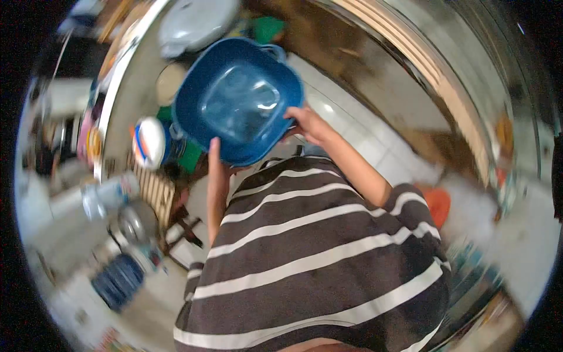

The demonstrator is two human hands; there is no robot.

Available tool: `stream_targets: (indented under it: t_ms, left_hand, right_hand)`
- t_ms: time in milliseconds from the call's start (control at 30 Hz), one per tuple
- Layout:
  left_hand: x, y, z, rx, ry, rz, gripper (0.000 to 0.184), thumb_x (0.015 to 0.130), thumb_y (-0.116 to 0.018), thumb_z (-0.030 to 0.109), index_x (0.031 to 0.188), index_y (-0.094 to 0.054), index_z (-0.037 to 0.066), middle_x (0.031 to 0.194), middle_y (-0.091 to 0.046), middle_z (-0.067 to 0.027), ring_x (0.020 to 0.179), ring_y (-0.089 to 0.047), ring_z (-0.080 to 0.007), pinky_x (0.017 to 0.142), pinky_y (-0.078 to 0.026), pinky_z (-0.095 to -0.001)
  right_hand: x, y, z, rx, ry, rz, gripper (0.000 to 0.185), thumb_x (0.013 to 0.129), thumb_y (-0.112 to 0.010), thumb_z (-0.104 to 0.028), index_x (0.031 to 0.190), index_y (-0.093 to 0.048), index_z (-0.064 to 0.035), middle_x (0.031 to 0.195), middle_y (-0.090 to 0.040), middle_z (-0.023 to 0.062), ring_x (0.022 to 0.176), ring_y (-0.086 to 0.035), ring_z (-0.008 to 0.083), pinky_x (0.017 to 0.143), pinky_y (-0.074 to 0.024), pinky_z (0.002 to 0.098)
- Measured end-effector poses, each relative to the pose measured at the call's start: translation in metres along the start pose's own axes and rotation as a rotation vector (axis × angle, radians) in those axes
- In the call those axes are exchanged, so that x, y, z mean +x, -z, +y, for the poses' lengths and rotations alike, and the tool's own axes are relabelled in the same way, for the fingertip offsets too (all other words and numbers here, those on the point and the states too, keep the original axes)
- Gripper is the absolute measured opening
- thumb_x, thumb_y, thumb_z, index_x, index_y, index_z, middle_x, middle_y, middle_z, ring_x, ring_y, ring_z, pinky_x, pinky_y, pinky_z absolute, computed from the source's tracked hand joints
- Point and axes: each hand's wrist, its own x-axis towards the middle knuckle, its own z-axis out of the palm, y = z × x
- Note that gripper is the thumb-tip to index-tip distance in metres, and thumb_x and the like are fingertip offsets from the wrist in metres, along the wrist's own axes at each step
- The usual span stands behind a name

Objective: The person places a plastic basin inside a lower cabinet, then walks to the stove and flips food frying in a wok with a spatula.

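Note:
A blue plastic basin (237, 100) with rounded corners and small side handles is held up in front of me, its inside facing me. Nothing lies in it apart from shiny reflections. My left hand (218, 157) grips the near left rim, thumb over the edge. On the right rim, my right hand (306, 124) is closed the same way, thumb on top. The fingers of both hands are mostly hidden beneath the basin.
A grey lidded tub (196, 23) stands beyond the basin. To the left are a white container (151, 142), a wooden slatted rack (153, 190), a metal pot (138, 222) and a blue water jug (118, 281). Pale floor tiles (375, 132) lie to the right, near an orange item (437, 206).

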Motion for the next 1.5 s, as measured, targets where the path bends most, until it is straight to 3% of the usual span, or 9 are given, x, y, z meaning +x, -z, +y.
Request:
stream_targets:
  t_ms: [67,133,267,533,733,933,1033,1133,1500]
  left_hand:
    - [-0.001,0.01,-0.01,0.06,0.077,0.016,0.083,0.079,-0.026,0.073,0.135,-0.027,0.012,0.12,-0.052,-0.0134,0.091,-0.061,-0.0293,0.061,-0.054,-0.0416]
    - [0.004,0.03,-0.013,0.208,0.039,-0.047,0.087,0.075,-0.028,0.078,0.138,-0.021,0.017,0.133,-0.037,-0.0172,0.094,-0.059,-0.0345,0.064,-0.055,-0.0419]
    - [0.021,0.078,-0.031,0.348,0.016,-0.281,0.073,0.085,-0.034,0.064,0.137,-0.02,0.013,0.116,-0.044,-0.0116,0.093,-0.06,-0.0276,0.073,-0.05,-0.036]
    - [0.001,0.076,-0.09,0.502,0.065,-0.653,0.061,0.09,-0.036,0.055,0.128,-0.035,0.007,0.118,-0.043,-0.0101,0.096,-0.058,-0.025,0.078,-0.045,-0.0342]
    - [-0.049,0.073,-0.131,0.477,0.13,-0.743,0.057,0.089,-0.04,0.052,0.123,-0.04,0.006,0.117,-0.043,-0.0116,0.097,-0.058,-0.0267,0.079,-0.046,-0.036]
    - [-0.073,0.068,-0.153,0.467,0.164,-0.792,0.051,0.092,-0.038,0.047,0.122,-0.042,0.006,0.12,-0.042,-0.0125,0.097,-0.058,-0.0254,0.08,-0.046,-0.0349]
    - [-0.089,0.06,-0.148,0.412,0.114,-0.707,0.051,0.092,-0.038,0.047,0.123,-0.041,0.006,0.122,-0.043,-0.0133,0.097,-0.058,-0.0238,0.081,-0.045,-0.0334]
    - [-0.104,0.054,-0.156,0.301,-0.003,-0.568,0.051,0.092,-0.039,0.046,0.122,-0.041,0.006,0.119,-0.046,-0.0123,0.096,-0.058,-0.0229,0.081,-0.046,-0.0326]
    - [-0.24,0.085,-0.247,-0.188,-0.122,-0.022,0.039,0.094,-0.038,0.038,0.118,-0.042,0.008,0.112,-0.05,-0.0095,0.088,-0.059,-0.0199,0.075,-0.047,-0.0303]
  right_hand:
    - [-0.031,-0.011,0.025,0.055,0.199,0.156,0.062,0.08,-0.048,-0.009,0.134,-0.018,-0.0076,0.109,-0.051,0.0162,0.081,-0.061,0.0263,0.062,-0.0563,0.0418]
    - [-0.042,-0.004,0.071,0.12,0.378,0.304,0.065,0.078,-0.046,-0.007,0.135,-0.015,-0.0085,0.111,-0.05,0.0163,0.084,-0.06,0.028,0.062,-0.0566,0.0432]
    - [-0.103,-0.025,0.141,0.421,0.563,0.557,0.057,0.076,-0.045,-0.004,0.128,-0.024,-0.0059,0.108,-0.048,0.0173,0.08,-0.06,0.0319,0.059,-0.0555,0.045]
    - [-0.262,-0.026,0.302,0.769,0.753,1.038,0.046,0.074,-0.044,-0.005,0.118,-0.035,0.005,0.114,-0.047,0.0204,0.091,-0.057,0.0367,0.065,-0.0563,0.0439]
    - [-0.35,-0.036,0.316,0.755,1.021,1.199,0.053,0.072,-0.044,-0.004,0.123,-0.029,-0.0005,0.113,-0.045,0.0206,0.091,-0.055,0.0369,0.065,-0.0562,0.0454]
    - [-0.398,-0.023,0.294,0.332,1.054,1.426,0.055,0.078,-0.047,-0.01,0.128,-0.026,-0.0024,0.119,-0.043,0.0207,0.095,-0.055,0.0366,0.07,-0.0541,0.0502]
    - [-0.409,-0.01,0.278,0.289,0.929,1.176,0.044,0.081,-0.045,-0.01,0.123,-0.038,0.0016,0.113,-0.051,0.0155,0.101,-0.054,0.0325,0.081,-0.0493,0.0511]
    - [-0.395,-0.014,0.236,0.296,0.817,0.947,0.042,0.074,-0.05,-0.012,0.114,-0.046,-0.0005,0.108,-0.054,0.0138,0.092,-0.057,0.0282,0.072,-0.0507,0.0454]
    - [-0.292,-0.079,0.141,-0.035,0.46,0.285,0.037,0.081,-0.055,-0.014,0.114,-0.042,-0.0063,0.096,-0.055,0.0111,0.078,-0.06,0.0236,0.064,-0.056,0.0365]
